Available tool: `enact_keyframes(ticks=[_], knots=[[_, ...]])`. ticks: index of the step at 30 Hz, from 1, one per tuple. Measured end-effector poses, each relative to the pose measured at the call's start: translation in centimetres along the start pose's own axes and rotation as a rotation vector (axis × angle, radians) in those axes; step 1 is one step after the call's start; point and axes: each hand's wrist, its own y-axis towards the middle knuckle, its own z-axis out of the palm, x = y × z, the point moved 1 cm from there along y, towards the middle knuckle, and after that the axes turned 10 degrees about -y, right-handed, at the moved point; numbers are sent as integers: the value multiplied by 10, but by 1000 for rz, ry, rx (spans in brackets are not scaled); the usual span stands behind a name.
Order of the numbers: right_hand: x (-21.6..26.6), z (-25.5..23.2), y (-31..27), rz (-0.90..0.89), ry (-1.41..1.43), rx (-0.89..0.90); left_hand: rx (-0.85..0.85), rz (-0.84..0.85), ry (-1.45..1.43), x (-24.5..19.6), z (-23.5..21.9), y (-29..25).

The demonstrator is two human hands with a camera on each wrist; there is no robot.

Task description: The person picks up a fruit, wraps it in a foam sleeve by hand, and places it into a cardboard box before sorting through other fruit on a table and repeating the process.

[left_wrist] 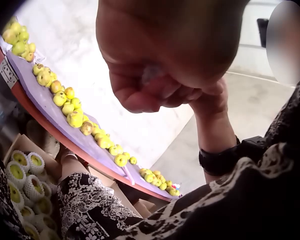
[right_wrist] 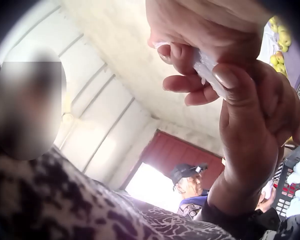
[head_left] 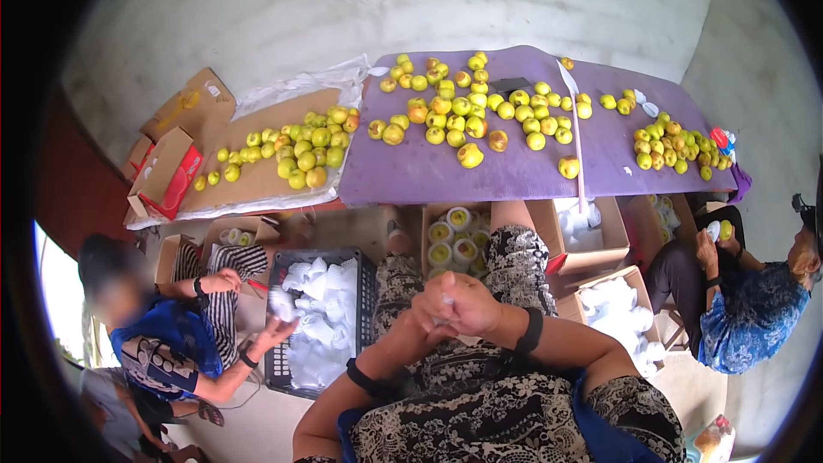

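Observation:
In the head view my right hand [head_left: 471, 304] and left hand [head_left: 410, 336] meet in front of my chest, fingers overlapping. Between them is a small crumpled piece of white foam netting [right_wrist: 205, 70], mostly hidden by the fingers. In the right wrist view the left thumb presses on it, while the curled fingers of the right hand grip it from above. Only a bit of the foam netting [left_wrist: 151, 74] shows in the left wrist view, inside the curled fingers. An open carton of apples in white foam nets [head_left: 454, 244] stands just beyond my lap.
Yellow-green apples [head_left: 463, 107] lie on a purple-covered table [head_left: 411, 176], with more on cardboard [head_left: 249, 184] at left. Foam nets fill a black crate [head_left: 367, 309] and cartons at right [head_left: 613, 313]. One person [head_left: 171, 334] sits left, another [head_left: 746, 317] right.

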Motion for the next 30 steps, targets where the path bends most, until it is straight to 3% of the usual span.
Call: enact_keyframes(ticks=[1,2,3,4,6,7,8,10,13,14,16,17,18,19,22,24,26,30], knots=[[-2,-4,0,8,-26,-46,-9,1,5,-3,-2,2],[-4,-7,1,7,-28,-36,-30,-39,-180,-8,-3,5],[-3,-9,3,-50,-39,-58,-51,-77,-365,-14,-6,7],[-1,-11,5,-106,-50,-79,-60,-73,-360,-18,-12,7],[8,-17,5,-140,-57,-67,42,-316,-336,-20,-20,4],[11,-20,5,-162,-96,-102,-19,-324,-518,-20,-21,2],[14,-23,4,-183,-134,-139,-26,-323,-518,-15,-20,1],[13,-31,3,-166,-136,-158,-76,-81,-687,-8,-17,0],[9,-41,5,-190,20,-94,-169,-87,-868,-8,-12,-3],[11,-41,4,-132,-8,-100,-168,-85,-866,-5,-12,-4],[18,-34,4,-75,-36,-105,-268,31,-501,1,-18,-7],[24,-30,4,-100,-143,-189,-267,31,-501,3,-18,-10],[28,-28,4,-123,-252,-274,-379,-17,-653,-1,-20,-12],[30,-36,1,-78,-298,-228,-492,-66,-802,-4,-22,-13],[16,-37,-5,-59,-425,-253,-592,-25,-787,-12,-25,-11],[4,-31,-8,-76,-457,-264,-607,-3,-700,1,-21,-13],[-1,-26,-9,-130,-830,-134,-563,-46,-523,-3,-20,-14],[7,-20,-9,-84,-1052,-133,-457,-29,-509,-2,-19,-13]])
